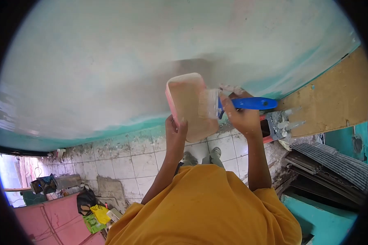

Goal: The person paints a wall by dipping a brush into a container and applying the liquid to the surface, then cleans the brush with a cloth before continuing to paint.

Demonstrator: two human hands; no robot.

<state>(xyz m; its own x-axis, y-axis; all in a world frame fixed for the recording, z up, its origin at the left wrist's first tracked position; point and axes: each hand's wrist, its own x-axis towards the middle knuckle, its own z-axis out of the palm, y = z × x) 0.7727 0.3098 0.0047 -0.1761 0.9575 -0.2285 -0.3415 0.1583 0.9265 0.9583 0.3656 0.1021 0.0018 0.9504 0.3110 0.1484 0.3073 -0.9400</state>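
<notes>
My left hand grips the lower left side of a rectangular pink-edged block with a dusty tan face, tilted up toward me in front of the wall. In my right hand is a wide paintbrush with a blue handle, fingers closed around it near the ferrule. Its pale bristles point left and overlap the right part of the block's face. Whitish dust or paint marks the fingers of this hand.
A whitish wall with turquoise patches rises ahead. Grimy white tiles lie underfoot. To the right are a brown board, a spattered red-and-grey object and stacked corrugated sheets. Bags lie at lower left by a pink surface.
</notes>
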